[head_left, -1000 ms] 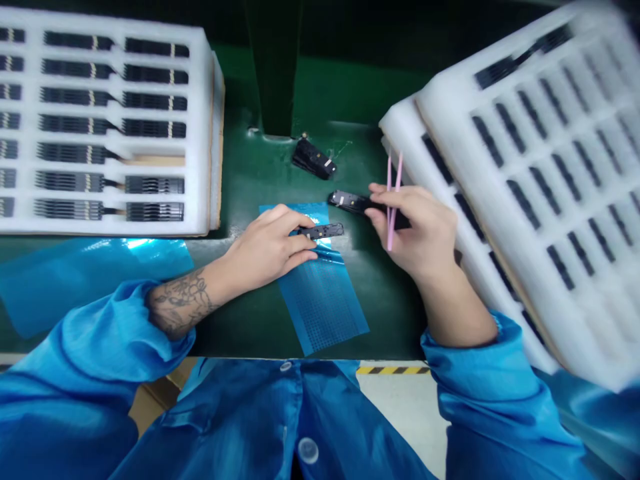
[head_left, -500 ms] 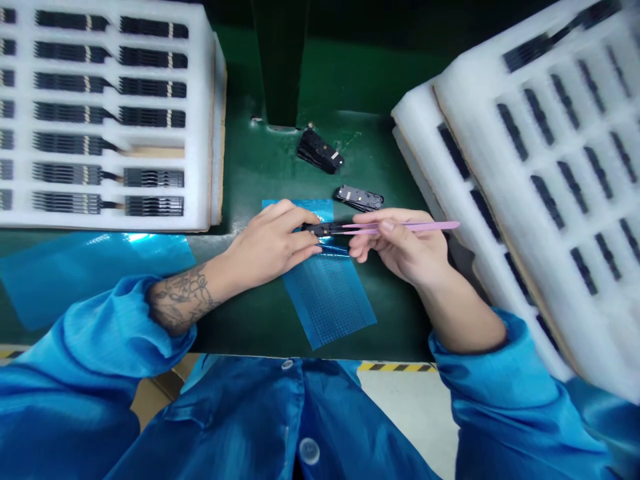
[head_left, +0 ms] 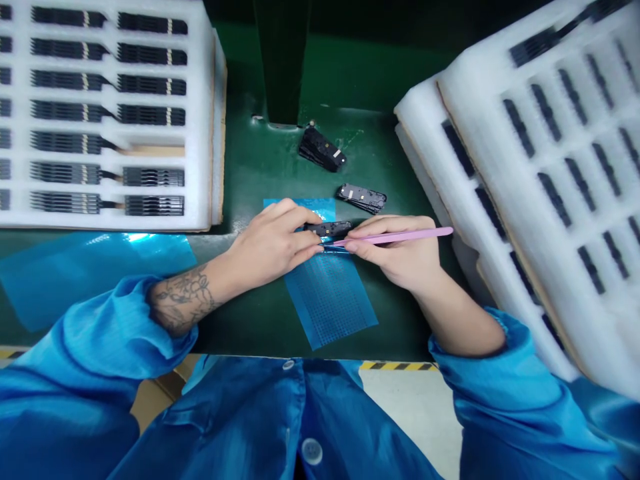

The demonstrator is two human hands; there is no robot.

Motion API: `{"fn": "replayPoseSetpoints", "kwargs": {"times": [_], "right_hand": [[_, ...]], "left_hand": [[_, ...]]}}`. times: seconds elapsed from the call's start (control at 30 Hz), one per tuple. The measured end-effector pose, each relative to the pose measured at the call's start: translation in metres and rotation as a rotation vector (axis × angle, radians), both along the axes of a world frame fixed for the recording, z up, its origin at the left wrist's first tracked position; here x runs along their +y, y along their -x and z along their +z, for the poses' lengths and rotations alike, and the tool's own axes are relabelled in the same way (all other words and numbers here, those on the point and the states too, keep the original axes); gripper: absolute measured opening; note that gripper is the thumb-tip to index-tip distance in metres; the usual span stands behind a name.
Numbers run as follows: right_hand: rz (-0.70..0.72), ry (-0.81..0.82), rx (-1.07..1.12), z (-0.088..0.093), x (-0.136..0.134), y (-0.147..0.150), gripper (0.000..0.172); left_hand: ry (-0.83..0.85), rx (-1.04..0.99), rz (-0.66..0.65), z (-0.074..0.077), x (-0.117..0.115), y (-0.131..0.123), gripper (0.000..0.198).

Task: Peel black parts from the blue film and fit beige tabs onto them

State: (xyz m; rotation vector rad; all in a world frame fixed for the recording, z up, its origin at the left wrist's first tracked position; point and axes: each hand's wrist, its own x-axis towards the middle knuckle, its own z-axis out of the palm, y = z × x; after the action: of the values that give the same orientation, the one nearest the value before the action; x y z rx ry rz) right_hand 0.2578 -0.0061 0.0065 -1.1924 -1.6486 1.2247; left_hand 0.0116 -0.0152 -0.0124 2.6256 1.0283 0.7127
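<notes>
1. Part (head_left: 334,229), over the film (head_left: 333,300), is gripped by your left hand (head_left: 275,240), not yet released.
2. Your right hand (head_left: 410,257) grips tweezers (head_left: 417,235), tips at the film.
3. Two stacks (head_left: 363,197) lie beyond; whether finished, unclear.

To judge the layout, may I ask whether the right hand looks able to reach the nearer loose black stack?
Probably yes: the nearer stack of black parts lies beyond the right hand, nothing visible between, though it holds pink tweezers.
</notes>
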Motion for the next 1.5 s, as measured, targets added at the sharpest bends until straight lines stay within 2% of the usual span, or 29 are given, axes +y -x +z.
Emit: {"fn": "replayPoseSetpoints", "kwargs": {"times": [0.47,1.17,1.4,1.5], "right_hand": [[0.059,-0.017,-0.015,-0.0001,0.0008,-0.0011,0.008],[0.061,-0.025,-0.001,0.0025,0.0014,0.0025,0.008],[0.026,-0.007,0.020,0.0005,0.0013,-0.0015,0.007],[-0.091,-0.030,-0.033,0.0022,0.0036,-0.0068,0.007]], "left_hand": [[0.009,-0.005,-0.006,0.0006,0.0004,0.0000,0.022],[0.040,0.011,-0.006,-0.0010,-0.0004,0.0016,0.021],[0.010,0.000,-0.007,0.0011,0.0004,0.0003,0.021],[0.021,0.012,-0.006,0.0016,0.0003,0.0012,0.020]]}}
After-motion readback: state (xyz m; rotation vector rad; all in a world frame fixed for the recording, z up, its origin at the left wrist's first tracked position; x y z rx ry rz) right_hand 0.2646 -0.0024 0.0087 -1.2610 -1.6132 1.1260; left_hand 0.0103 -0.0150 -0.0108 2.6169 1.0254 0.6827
